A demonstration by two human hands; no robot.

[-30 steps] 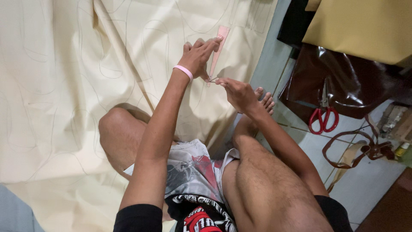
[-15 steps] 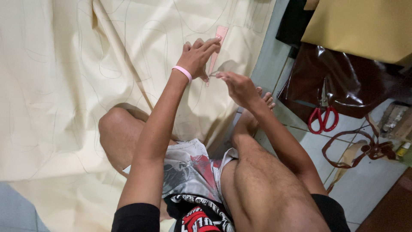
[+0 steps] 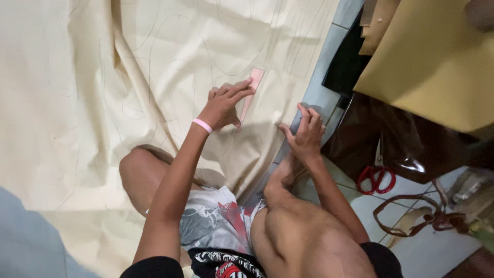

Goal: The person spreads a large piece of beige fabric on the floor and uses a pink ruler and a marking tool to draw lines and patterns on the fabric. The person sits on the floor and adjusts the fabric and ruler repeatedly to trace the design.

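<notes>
Below, I am seeing a wide cream fabric [image 3: 77, 92] lying spread over the floor, running under both hands and out to the left of them. Off to the right of the right hand, a yellow-brown board [image 3: 432, 67] is leaning over a dark glossy bag [image 3: 411, 144], with red-handled scissors [image 3: 377, 177] lying just beside that bag on the pale tiles. The left hand [image 3: 224, 105] is resting flat on the fabric, fingers spread open, pressing down a narrow pink strip [image 3: 251, 92] that is poking out past its fingertips. The right hand [image 3: 304, 135] is sitting close to the right of the left one, fingers loosely curled at the fabric's edge; I cannot tell whether it is gripping anything.
</notes>
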